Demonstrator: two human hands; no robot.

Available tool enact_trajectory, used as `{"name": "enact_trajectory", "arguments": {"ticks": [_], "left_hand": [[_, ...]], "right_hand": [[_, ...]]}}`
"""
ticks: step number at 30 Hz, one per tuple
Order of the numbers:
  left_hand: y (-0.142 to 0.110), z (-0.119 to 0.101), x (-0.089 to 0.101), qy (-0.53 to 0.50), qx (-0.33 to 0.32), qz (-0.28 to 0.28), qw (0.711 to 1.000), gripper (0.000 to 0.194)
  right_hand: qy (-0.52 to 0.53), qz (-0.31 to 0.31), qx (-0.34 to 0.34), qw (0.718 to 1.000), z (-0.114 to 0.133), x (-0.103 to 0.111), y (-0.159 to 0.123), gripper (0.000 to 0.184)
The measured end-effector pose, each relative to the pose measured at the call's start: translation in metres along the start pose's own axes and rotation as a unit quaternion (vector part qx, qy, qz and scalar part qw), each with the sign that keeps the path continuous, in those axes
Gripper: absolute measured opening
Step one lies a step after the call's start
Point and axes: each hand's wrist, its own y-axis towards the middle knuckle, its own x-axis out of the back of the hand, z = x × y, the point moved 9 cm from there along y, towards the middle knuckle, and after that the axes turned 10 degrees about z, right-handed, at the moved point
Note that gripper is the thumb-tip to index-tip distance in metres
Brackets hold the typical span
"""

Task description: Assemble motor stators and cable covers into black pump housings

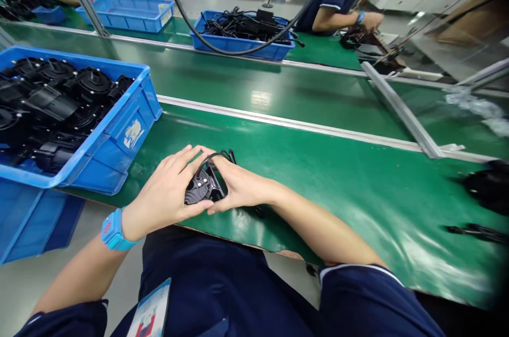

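Right of a blue bin of black housings, a black part is pinched by curved fingers of left hand and right hand.

The part in the grip is black with white dots; the cord just beyond is black too. Left of the grip, the wristband is light blue with red marks, the bin blue with a whitish patch. Below, the shirt is navy, the sleeve white-edged. Around the grip, the table is plain green.

Glossy green bench beneath a blue crate, blurred black part and black cable.
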Motion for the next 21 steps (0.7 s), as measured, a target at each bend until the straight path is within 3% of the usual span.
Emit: {"name": "enact_trajectory", "arguments": {"ticks": [4,10,16,21], "left_hand": [[0.006,0.000,-0.002,0.009,-0.023,0.071,0.997,0.061],[0.024,-0.009,-0.001,-0.024,-0.070,0.093,0.993,0.050],[0.038,-0.014,-0.009,-0.037,-0.183,0.061,0.981,0.042],[0.040,0.000,-0.016,-0.084,-0.143,0.018,0.986,0.035]], "right_hand": [[0.033,-0.015,0.001,0.999,-0.016,-0.018,-0.010,0.119],[0.030,-0.079,0.033,0.996,-0.021,-0.026,-0.018,0.120],[0.074,-0.076,-0.022,0.994,-0.028,-0.032,-0.024,0.133],[0.144,-0.085,-0.020,0.986,-0.024,-0.012,-0.028,0.132]]}}
